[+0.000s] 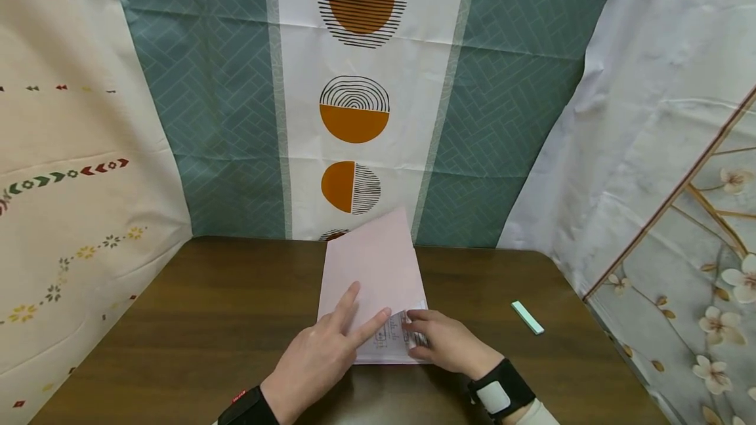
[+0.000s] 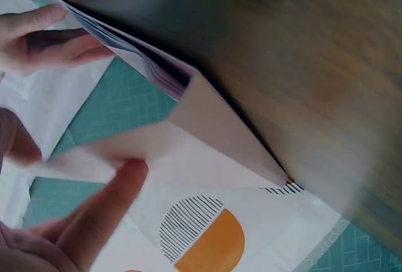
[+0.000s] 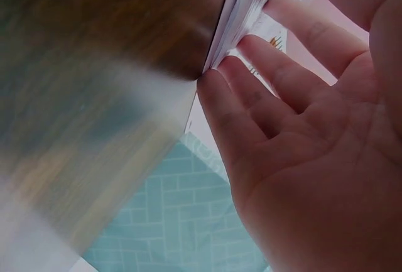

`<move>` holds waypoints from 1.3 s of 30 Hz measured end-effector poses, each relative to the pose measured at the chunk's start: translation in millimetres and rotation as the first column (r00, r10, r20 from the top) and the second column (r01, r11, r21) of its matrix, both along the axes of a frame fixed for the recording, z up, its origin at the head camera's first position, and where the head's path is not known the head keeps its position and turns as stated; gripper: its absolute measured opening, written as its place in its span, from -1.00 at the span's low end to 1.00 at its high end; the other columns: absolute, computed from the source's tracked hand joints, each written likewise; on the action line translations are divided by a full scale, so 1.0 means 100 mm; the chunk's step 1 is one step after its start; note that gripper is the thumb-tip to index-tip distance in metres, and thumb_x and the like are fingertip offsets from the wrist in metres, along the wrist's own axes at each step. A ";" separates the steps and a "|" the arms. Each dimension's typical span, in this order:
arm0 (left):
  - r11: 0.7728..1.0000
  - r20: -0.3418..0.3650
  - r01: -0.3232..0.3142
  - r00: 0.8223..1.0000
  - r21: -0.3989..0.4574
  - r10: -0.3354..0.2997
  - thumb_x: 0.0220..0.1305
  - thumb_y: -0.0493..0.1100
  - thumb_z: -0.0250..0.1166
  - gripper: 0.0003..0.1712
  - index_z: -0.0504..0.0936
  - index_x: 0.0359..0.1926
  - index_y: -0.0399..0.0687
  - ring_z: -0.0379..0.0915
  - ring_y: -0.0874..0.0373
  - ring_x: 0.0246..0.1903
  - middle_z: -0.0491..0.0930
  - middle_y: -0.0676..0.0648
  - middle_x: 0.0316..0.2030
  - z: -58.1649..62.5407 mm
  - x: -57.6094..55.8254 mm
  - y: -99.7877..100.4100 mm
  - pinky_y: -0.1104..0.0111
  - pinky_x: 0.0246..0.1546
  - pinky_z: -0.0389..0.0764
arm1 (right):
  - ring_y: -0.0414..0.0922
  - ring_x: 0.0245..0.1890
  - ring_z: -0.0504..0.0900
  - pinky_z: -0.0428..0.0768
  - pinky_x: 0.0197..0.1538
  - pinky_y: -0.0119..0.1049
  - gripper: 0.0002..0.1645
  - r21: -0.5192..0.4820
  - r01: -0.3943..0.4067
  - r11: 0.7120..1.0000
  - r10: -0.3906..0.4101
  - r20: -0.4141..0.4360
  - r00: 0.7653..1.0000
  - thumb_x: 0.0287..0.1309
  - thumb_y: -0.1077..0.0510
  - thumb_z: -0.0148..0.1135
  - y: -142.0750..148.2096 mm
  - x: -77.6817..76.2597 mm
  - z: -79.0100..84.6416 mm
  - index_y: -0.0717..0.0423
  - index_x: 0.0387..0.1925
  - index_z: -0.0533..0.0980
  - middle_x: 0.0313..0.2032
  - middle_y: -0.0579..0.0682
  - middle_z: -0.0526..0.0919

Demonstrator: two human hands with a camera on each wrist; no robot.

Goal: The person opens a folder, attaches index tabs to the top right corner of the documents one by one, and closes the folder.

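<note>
- The pink folder (image 1: 369, 251) lies on the tabletop (image 1: 236, 320) straight in front of the person — its long axis runs away from the body, its near edge between the two hands.
- Its cover (image 1: 390, 235) stands up off the sheets of paper (image 1: 386, 341), bent, with the far corner tilted up in front of the cloth hanging behind.
- The left hand (image 1: 321, 349) is on the near left side, index finger and thumb spread wide and fairly straight; the left wrist view shows a fingertip against the cover, with no firm grip to be seen.
- The right hand (image 1: 445, 341) is at the near right edge and is the nearer one to the loose side of the sheets; its fingers are loosely extended, tips touching the paper edges, not closed round them.
- In the way: the cover hides the far part of the sheets, and the left hand blocks some of their near left part.
- Well apart to the right, a pale green bar (image 1: 527, 317) lies slantwise on the tabletop, beyond the right hand.
- Each wrist wears a black band (image 1: 502, 387); patterned cloth (image 1: 203, 84) hangs behind and at both sides.
</note>
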State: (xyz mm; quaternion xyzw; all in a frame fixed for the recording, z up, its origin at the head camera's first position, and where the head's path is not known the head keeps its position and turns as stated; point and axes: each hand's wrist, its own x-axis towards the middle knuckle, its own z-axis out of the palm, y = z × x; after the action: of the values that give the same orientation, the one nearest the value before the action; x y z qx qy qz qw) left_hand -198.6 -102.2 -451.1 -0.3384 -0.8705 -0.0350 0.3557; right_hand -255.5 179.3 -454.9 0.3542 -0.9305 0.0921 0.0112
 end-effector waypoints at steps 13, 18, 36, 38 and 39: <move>0.989 -0.247 0.013 0.969 0.148 0.024 0.27 -0.31 0.03 -0.34 0.41 0.42 -0.09 0.13 -0.35 0.37 0.04 -0.38 0.47 0.18 -0.03 -0.13 -0.08 0.15 0.39 | 0.04 0.24 0.49 0.49 0.14 -0.05 -0.46 0.020 0.054 0.998 -0.055 0.016 0.998 0.11 -0.08 0.42 -0.01 0.02 0.00 0.00 0.12 0.64 0.26 0.06 0.51; 0.993 -0.355 -0.026 0.932 0.117 0.067 0.42 -0.38 -0.23 -0.44 0.39 0.36 -0.35 0.08 -0.27 0.41 0.13 -0.32 0.43 0.23 -0.03 -0.25 -0.16 0.27 0.18 | 0.04 0.26 0.47 0.48 0.15 -0.04 -0.44 0.028 0.073 0.997 -0.074 0.028 0.997 0.10 -0.10 0.42 -0.02 0.02 0.00 -0.03 0.14 0.64 0.28 0.04 0.50; 0.987 -0.398 -0.160 0.903 0.031 0.159 0.36 -0.53 -0.29 -0.36 0.51 0.30 -0.23 0.15 -0.17 0.41 0.23 -0.28 0.43 0.22 -0.01 -0.57 -0.11 0.29 0.17 | 0.04 0.26 0.47 0.46 0.17 -0.03 -0.44 0.029 0.082 0.996 -0.083 0.039 0.996 0.10 -0.12 0.42 -0.04 0.02 0.02 -0.03 0.13 0.64 0.27 0.04 0.50; 0.986 -0.329 -0.166 0.932 -0.006 0.155 0.42 -0.49 -0.39 -0.35 0.50 0.29 -0.30 0.11 -0.20 0.43 0.17 -0.31 0.45 0.20 -0.02 -0.60 -0.11 0.31 0.14 | 0.05 0.26 0.46 0.46 0.17 -0.02 -0.43 0.031 0.086 0.996 -0.087 0.040 0.995 0.09 -0.13 0.42 -0.04 0.02 0.03 -0.03 0.13 0.64 0.27 0.04 0.50; 0.985 -0.286 -0.170 0.945 -0.025 0.156 0.42 -0.47 -0.43 -0.34 0.49 0.29 -0.33 0.07 -0.22 0.44 0.13 -0.33 0.47 0.20 -0.03 -0.60 -0.10 0.33 0.11 | 0.05 0.27 0.46 0.47 0.17 -0.02 -0.43 0.031 0.088 0.996 -0.090 0.043 0.995 0.09 -0.13 0.42 -0.04 0.02 0.03 -0.03 0.13 0.64 0.27 0.04 0.50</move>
State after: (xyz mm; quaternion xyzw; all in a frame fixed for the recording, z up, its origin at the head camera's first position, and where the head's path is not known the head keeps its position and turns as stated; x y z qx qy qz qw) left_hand -201.6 -162.7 -431.6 -0.2756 -0.8361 0.0646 0.4699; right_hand -253.1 175.7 -451.9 0.3104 -0.9467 0.0859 -0.0104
